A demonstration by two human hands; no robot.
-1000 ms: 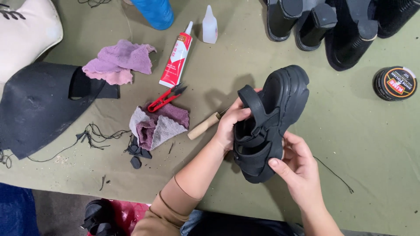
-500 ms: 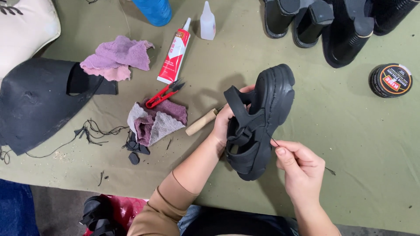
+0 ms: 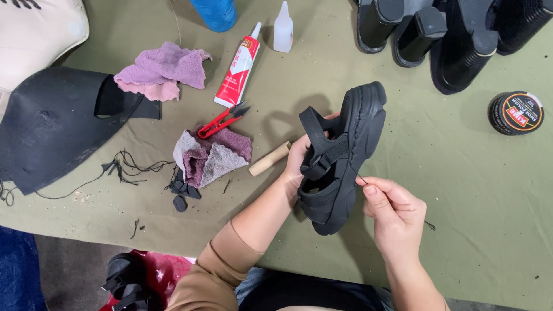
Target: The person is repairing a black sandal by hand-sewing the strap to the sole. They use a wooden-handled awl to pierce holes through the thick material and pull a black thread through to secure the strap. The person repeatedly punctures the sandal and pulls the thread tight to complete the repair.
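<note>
Nearest you, your right hand (image 3: 397,216) has its thumb and forefinger pinched together on a thin dark thread (image 3: 360,177), which runs taut up to the sole edge of the black sandal (image 3: 345,150). A loose tail of thread trails past the hand onto the green bench (image 3: 478,190). Your left hand (image 3: 299,158) has its grip closed round the strap side of the sandal, holding it up off the bench, sole toward your right. I'd judge the stitch along the sole is being drawn tight, so sewing is under way but not tied off or trimmed. Left of the sandal lie a wooden handle (image 3: 269,159), a grey-purple rag (image 3: 210,154) and red snips (image 3: 223,120). Farther off are a glue tube (image 3: 237,72), a small white bottle (image 3: 283,29) and a polish tin (image 3: 516,113).
</note>
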